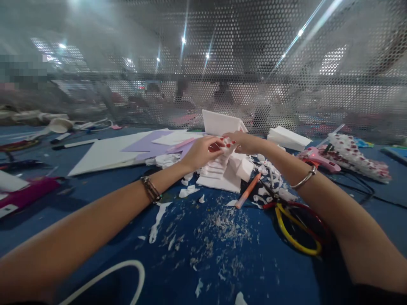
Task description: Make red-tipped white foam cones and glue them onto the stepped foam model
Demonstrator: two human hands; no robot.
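Observation:
My left hand [203,151] is closed in a pinch at a small white piece [228,144], its red-nailed fingertips pressed together. My right hand [246,142] meets it from the other side, fingers curled and touching the same piece. Just below the hands stands a white stepped model [213,173] on a white base [219,184], partly hidden by the fingers. A folded white board [221,122] rises behind it. Crumpled white scraps [243,167] lie against its right side. An orange stick-like tool [249,190] rests near the base.
Scissors with yellow and red handles [294,242] lie under my right forearm. A pink glue gun [322,159] is at the right, beside a white, red-dotted bundle [359,154]. White and purple sheets [140,142] spread leftward. A perforated metal screen [254,51] stands behind the blue table [178,271].

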